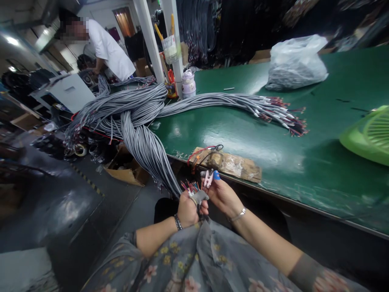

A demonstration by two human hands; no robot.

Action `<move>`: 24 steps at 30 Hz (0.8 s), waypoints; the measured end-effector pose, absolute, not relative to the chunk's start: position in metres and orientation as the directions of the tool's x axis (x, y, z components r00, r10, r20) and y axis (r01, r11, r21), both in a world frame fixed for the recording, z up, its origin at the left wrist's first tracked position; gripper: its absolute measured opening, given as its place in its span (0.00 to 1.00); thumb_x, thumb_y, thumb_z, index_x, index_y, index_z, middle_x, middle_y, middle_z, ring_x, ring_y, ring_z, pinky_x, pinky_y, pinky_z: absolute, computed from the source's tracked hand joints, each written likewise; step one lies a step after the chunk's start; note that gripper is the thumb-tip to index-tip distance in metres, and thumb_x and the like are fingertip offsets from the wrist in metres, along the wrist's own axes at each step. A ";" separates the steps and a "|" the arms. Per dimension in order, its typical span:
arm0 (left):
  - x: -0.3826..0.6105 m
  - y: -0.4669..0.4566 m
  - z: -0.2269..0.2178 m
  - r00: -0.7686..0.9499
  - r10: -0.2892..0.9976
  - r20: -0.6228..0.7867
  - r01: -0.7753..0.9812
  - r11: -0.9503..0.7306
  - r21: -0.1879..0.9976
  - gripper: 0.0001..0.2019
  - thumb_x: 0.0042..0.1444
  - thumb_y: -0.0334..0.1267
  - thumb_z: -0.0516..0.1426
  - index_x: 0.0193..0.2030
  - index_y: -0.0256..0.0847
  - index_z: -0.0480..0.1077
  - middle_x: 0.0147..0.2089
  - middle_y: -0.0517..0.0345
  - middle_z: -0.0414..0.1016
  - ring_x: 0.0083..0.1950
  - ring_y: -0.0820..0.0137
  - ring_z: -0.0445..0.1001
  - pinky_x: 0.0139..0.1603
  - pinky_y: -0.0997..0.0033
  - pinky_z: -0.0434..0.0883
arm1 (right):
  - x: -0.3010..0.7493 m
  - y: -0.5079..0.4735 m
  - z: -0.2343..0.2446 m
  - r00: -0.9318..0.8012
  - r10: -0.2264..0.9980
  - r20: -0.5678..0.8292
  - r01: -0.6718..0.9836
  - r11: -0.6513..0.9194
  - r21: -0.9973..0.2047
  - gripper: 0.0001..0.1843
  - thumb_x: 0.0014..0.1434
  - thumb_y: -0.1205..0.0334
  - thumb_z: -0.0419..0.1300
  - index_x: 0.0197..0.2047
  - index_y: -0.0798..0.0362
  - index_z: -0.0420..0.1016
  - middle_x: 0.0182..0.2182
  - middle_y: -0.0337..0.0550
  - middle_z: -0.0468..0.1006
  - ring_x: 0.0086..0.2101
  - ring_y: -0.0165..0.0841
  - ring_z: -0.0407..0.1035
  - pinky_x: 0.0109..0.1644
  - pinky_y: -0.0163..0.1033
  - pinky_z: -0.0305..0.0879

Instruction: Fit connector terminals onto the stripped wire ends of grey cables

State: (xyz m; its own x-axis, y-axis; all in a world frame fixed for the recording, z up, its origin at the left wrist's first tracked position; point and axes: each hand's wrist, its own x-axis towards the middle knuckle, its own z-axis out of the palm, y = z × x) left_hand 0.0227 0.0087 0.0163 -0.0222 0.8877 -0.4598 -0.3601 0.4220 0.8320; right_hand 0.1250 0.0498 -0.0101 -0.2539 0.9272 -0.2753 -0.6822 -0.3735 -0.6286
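My left hand [187, 210] is closed around a bunch of grey cable ends, whose thin coloured wires [192, 186] stick up above the fist. A grey covering [199, 197] wraps the thumb of that hand. Beside it, my right hand [223, 197] pinches a small pinkish-white piece [208, 178] that looks like a clip or connector; its exact kind is unclear. Blue wrapping [216, 175] covers the right thumb's tip. From the bench a thick bundle of grey cables [148, 150] hangs down toward my left hand.
On the green bench [273, 154] lie a worn wooden board [237, 165] with red and black leads, more cables [225, 99], a plastic bag [296, 63] and a green basket [370, 134]. A post [152, 44] rises behind. Another person [107, 50] works at the far left.
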 end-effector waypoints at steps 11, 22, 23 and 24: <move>0.012 0.001 0.013 -0.001 0.882 -0.472 -0.344 0.443 0.828 0.21 0.30 0.53 0.64 0.20 0.37 0.66 0.12 0.61 0.65 0.11 0.77 0.61 0.12 0.78 0.54 | 0.139 0.042 -0.015 -0.326 0.875 -0.358 -0.719 -0.475 -0.507 0.22 0.49 0.39 0.62 0.31 0.51 0.78 0.26 0.40 0.76 0.27 0.29 0.68 0.30 0.33 0.65; 0.016 0.002 0.007 0.126 0.913 -0.387 -0.382 0.405 0.831 0.24 0.33 0.55 0.67 0.27 0.34 0.71 0.20 0.58 0.72 0.21 0.72 0.71 0.24 0.74 0.67 | 0.167 0.023 -0.016 -0.163 0.935 -0.316 -0.610 -0.347 -0.712 0.21 0.39 0.43 0.70 0.31 0.50 0.80 0.26 0.39 0.76 0.26 0.28 0.66 0.29 0.32 0.64; 0.016 0.002 0.007 0.140 0.919 -0.367 -0.385 0.392 0.836 0.25 0.33 0.55 0.67 0.29 0.34 0.71 0.22 0.56 0.74 0.24 0.71 0.73 0.27 0.73 0.69 | 0.171 0.020 -0.014 -0.129 0.946 -0.299 -0.583 -0.316 -0.749 0.21 0.40 0.44 0.70 0.32 0.50 0.80 0.26 0.39 0.76 0.26 0.28 0.65 0.29 0.33 0.64; 0.016 0.002 0.007 0.150 0.924 -0.351 -0.384 0.382 0.840 0.25 0.33 0.56 0.67 0.30 0.34 0.72 0.24 0.55 0.75 0.27 0.69 0.74 0.29 0.72 0.69 | 0.174 0.018 -0.012 -0.097 0.955 -0.281 -0.550 -0.287 -0.784 0.20 0.41 0.44 0.69 0.33 0.50 0.80 0.26 0.40 0.75 0.26 0.28 0.65 0.29 0.33 0.64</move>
State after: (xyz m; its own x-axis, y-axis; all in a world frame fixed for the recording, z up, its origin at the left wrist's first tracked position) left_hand 0.0163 0.0017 0.0073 0.1500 0.9241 -0.3514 -0.3843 0.3820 0.8405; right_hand 0.1744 0.0176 -0.0121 -0.0973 0.9548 -0.2809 -0.5502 -0.2868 -0.7842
